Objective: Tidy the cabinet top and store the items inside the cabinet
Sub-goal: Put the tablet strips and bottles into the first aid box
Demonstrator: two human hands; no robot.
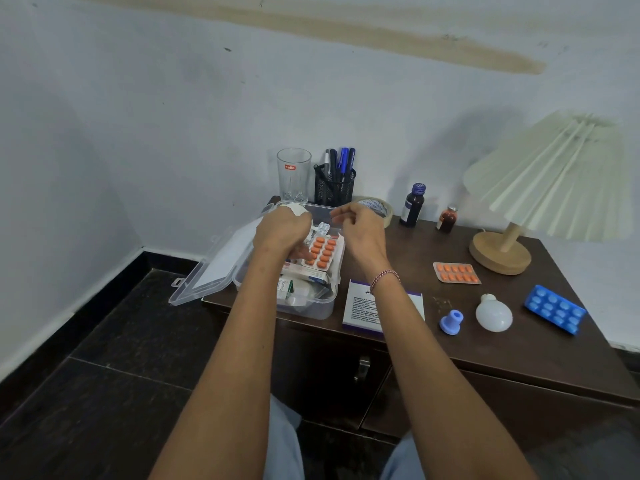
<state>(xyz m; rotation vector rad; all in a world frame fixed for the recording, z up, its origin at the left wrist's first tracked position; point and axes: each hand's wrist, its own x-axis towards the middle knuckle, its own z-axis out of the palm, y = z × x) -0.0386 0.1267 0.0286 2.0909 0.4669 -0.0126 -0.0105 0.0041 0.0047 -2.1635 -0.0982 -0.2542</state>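
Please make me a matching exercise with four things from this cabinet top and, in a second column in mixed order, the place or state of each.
1. glass
2. light bulb
3. plastic box
4. blue blister pack

A. white, lying on its side
B. open, lid swung out to the left
C. upright, just left of the pen holder
D. farthest right along the front

Pairs: 1-C, 2-A, 3-B, 4-D
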